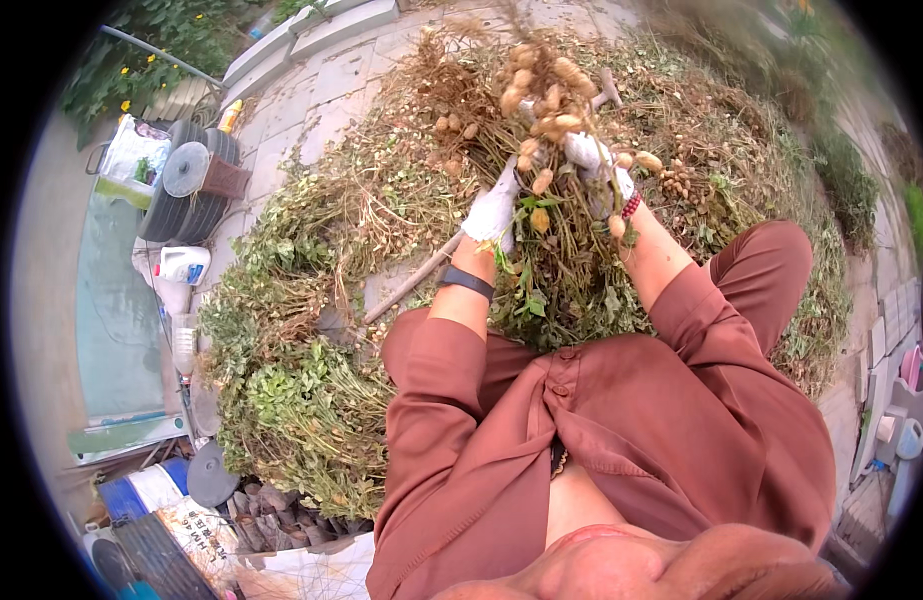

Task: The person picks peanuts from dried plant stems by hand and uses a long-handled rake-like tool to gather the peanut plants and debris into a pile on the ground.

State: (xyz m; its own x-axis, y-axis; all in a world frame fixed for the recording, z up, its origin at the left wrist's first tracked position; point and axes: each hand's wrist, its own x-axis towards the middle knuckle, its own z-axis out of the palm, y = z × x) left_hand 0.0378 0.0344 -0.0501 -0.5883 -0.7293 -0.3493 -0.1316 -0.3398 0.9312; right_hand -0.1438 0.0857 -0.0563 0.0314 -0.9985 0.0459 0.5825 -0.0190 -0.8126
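Both my hands wear white work gloves and grip a bundle of uprooted peanut plants (pixel 574 292) in front of my lap. The roots point away from me, with tan peanut pods (pixel 570 79) hanging among them; the leafy ends lie towards my legs. My left hand (pixel 495 210) holds the stems from the left side. On the right, my right hand (pixel 592 157) closes around the stems near the pods, its fingers partly hidden by them. A wooden handle (pixel 412 281) lies beside my left wrist. Beyond the pods shows a wooden T-shaped end (pixel 610 90); whether the two join is hidden.
Dried peanut plants (pixel 401 202) spread over the paving (pixel 341 75) around me. Greener plants (pixel 304 397) are heaped at my left. Further left stand tyres (pixel 195 187), a white plastic jug (pixel 183 265) and a clear bottle (pixel 183 341). Loose pods (pixel 679 180) lie beyond my right wrist.
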